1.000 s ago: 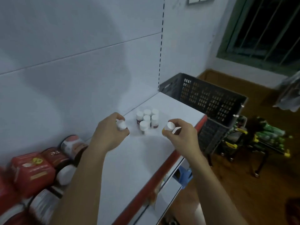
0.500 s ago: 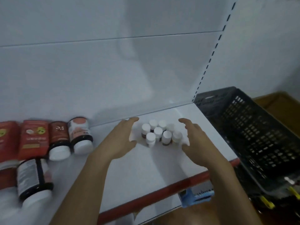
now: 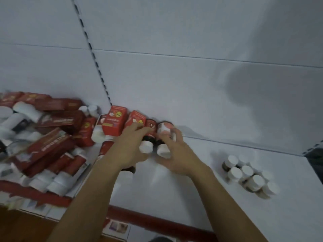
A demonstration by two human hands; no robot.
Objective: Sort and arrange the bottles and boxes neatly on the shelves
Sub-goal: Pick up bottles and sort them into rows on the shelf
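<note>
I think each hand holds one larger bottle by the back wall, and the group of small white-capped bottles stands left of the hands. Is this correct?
Not quite: the head view shows the small white-capped bottles right of the hands, not left. The left hand does grip the Fe bottle, and the right hand the pink-labelled bottle.

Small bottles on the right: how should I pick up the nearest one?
Pinch its white cap from above, across the front and right sides. The nearest bottle stands upright at the cluster corner, neighbours tight behind and left, so likely only those sides are free.
</note>
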